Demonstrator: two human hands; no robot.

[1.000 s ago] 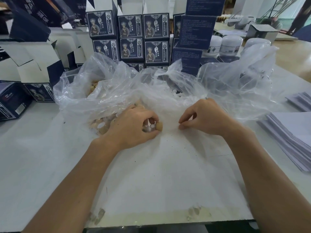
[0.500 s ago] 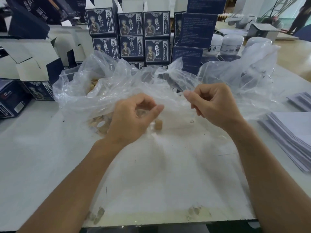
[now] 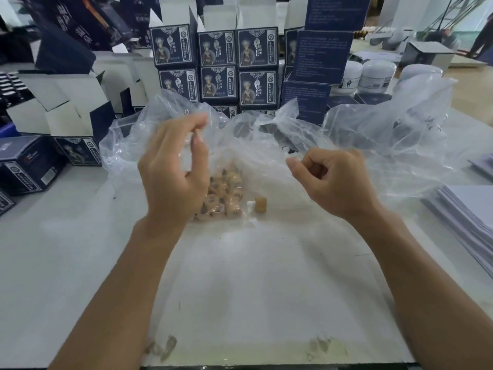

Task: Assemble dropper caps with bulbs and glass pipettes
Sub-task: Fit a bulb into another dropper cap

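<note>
Table edge: we are looking down at a white table [image 3: 80, 263] with worn patches near its front lip.
Right hand: we are holding our right hand [image 3: 333, 182] above the table with fingers curled in on a small tan piece, which we are judging to be a dropper cap [image 3: 316, 169]; it is mostly hidden.
Left hand: we are raising our left hand [image 3: 176, 169] with thumb and fingertips coming together near the top; it is blurred, so we cannot tell whether anything is pinched there.
Loose cap [image 3: 261, 204]: it is sitting alone on the plastic, between our hands.
Cap pile [image 3: 226, 193]: tan caps are lying in a heap inside the clear plastic bag [image 3: 373, 134], just beside the left hand.
Progress: we are judging the work to be at an early stage; no finished dropper, bulb or glass pipette is showing clearly, and most caps are waiting.
Behind: dark blue printed boxes [image 3: 218, 68] are standing stacked, white jars [image 3: 376, 76] to their right, paper sheets [image 3: 466, 209] at the right edge.
</note>
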